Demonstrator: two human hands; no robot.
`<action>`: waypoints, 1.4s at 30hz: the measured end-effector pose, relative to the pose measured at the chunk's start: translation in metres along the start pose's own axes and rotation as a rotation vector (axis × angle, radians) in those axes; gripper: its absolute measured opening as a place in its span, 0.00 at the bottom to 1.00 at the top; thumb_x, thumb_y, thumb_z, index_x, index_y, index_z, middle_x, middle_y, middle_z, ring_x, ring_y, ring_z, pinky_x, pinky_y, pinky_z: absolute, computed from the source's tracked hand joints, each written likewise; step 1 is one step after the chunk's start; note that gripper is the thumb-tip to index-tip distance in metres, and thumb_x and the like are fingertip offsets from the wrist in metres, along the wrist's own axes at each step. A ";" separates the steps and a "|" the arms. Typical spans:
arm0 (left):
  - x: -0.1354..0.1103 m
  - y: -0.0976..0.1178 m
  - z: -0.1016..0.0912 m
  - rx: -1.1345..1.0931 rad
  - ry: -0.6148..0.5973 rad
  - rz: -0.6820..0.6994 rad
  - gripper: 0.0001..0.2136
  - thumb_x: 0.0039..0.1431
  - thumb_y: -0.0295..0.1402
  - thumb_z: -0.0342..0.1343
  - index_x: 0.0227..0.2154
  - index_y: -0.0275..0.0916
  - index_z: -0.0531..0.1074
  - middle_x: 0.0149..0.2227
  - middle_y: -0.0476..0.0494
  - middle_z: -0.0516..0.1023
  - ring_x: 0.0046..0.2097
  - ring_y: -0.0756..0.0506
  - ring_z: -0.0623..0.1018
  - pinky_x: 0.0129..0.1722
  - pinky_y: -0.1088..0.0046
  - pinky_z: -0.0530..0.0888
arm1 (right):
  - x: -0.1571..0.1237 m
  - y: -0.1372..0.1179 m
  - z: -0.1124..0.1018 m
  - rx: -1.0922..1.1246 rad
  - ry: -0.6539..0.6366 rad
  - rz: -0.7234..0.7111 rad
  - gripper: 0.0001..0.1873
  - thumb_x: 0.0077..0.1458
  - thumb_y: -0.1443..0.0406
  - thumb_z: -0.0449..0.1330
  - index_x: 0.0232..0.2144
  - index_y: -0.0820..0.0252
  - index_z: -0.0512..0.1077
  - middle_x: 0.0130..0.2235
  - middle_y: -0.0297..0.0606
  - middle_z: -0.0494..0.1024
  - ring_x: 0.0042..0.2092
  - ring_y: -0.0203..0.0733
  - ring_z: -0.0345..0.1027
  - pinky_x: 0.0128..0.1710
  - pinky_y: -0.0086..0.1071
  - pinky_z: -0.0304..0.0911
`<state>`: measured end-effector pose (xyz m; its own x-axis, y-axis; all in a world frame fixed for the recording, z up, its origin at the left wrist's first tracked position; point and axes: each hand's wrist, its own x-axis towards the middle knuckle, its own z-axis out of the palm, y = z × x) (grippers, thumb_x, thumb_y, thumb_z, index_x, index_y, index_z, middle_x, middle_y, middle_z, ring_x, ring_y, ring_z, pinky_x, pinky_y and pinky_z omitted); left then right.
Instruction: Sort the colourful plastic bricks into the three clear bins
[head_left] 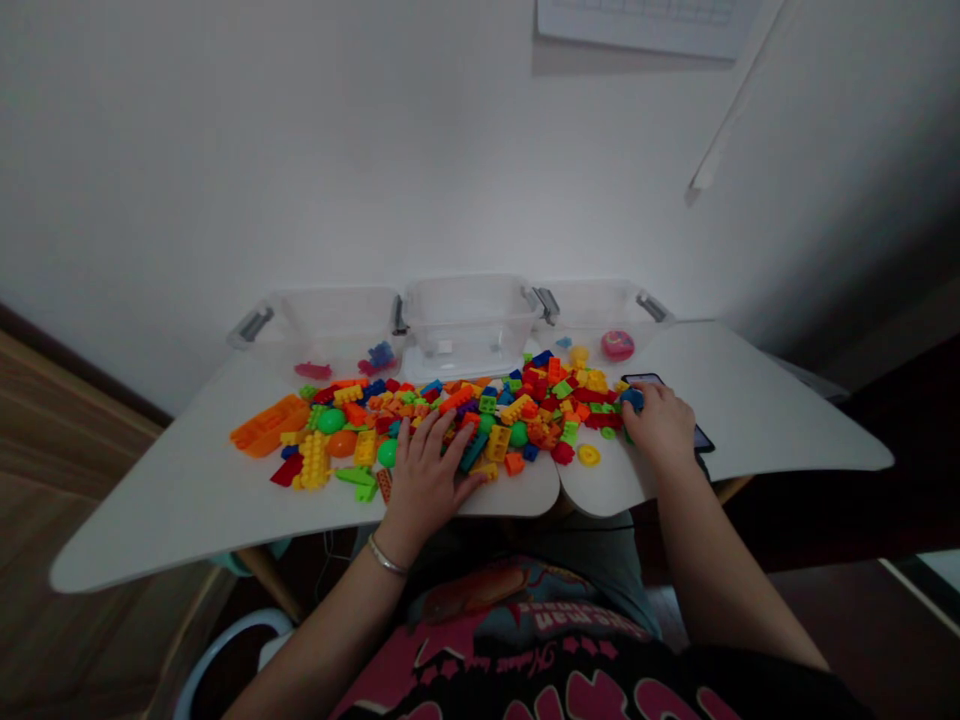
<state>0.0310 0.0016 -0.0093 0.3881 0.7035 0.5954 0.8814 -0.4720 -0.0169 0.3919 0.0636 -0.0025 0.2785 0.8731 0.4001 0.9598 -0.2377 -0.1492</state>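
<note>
A wide pile of colourful plastic toy bricks (499, 445) covers the middle of the white table (187, 480). My left hand (429, 468) lies palm down on the near part of the pile with its fingers spread, touching bricks and gripping none that I can see. By the pile's right end, my right hand (661, 420) is closed on a small blue toy piece (632, 400), partly hidden by the fingers. Beneath that hand a dark phone (702, 440) lies on the table. A yellow ring-shaped piece (589, 455) rests to its left.
Three clear bins stand along the wall: a left bin (330, 302) with pink and blue pieces, a middle bin (472, 300), and a right bin (592, 300) with a pink round toy (617, 345). An orange tray-shaped piece (270, 425) lies left. The tabletop has a notch in front.
</note>
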 end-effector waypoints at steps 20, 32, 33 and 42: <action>0.002 0.003 -0.003 -0.002 -0.023 -0.018 0.28 0.58 0.50 0.57 0.59 0.45 0.68 0.61 0.39 0.69 0.63 0.32 0.64 0.66 0.42 0.50 | 0.019 -0.002 0.001 0.292 0.165 0.088 0.25 0.50 0.60 0.58 0.50 0.63 0.70 0.48 0.50 0.75 0.48 0.53 0.70 0.49 0.45 0.63; 0.001 0.002 -0.003 -0.015 -0.020 -0.029 0.28 0.59 0.50 0.56 0.60 0.46 0.67 0.61 0.41 0.70 0.62 0.33 0.65 0.67 0.42 0.47 | 0.095 -0.034 -0.026 0.984 0.346 0.118 0.23 0.56 0.55 0.55 0.51 0.59 0.64 0.50 0.46 0.72 0.46 0.43 0.71 0.45 0.39 0.68; 0.000 0.002 -0.003 -0.014 -0.022 -0.026 0.28 0.59 0.50 0.56 0.60 0.45 0.67 0.61 0.41 0.70 0.62 0.33 0.65 0.67 0.42 0.47 | 0.103 -0.039 -0.029 0.976 0.315 0.090 0.23 0.56 0.55 0.55 0.51 0.59 0.64 0.50 0.46 0.73 0.46 0.43 0.71 0.45 0.39 0.68; 0.001 0.003 -0.004 -0.040 -0.030 -0.037 0.30 0.58 0.48 0.58 0.61 0.46 0.65 0.61 0.40 0.71 0.62 0.33 0.65 0.66 0.40 0.49 | 0.143 -0.072 -0.039 0.496 -0.122 0.037 0.30 0.49 0.56 0.64 0.53 0.62 0.69 0.47 0.46 0.79 0.43 0.47 0.73 0.46 0.40 0.66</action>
<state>0.0325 -0.0010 -0.0051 0.3635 0.7364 0.5706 0.8842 -0.4656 0.0376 0.3642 0.1890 0.1006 0.2770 0.9183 0.2827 0.8089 -0.0641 -0.5845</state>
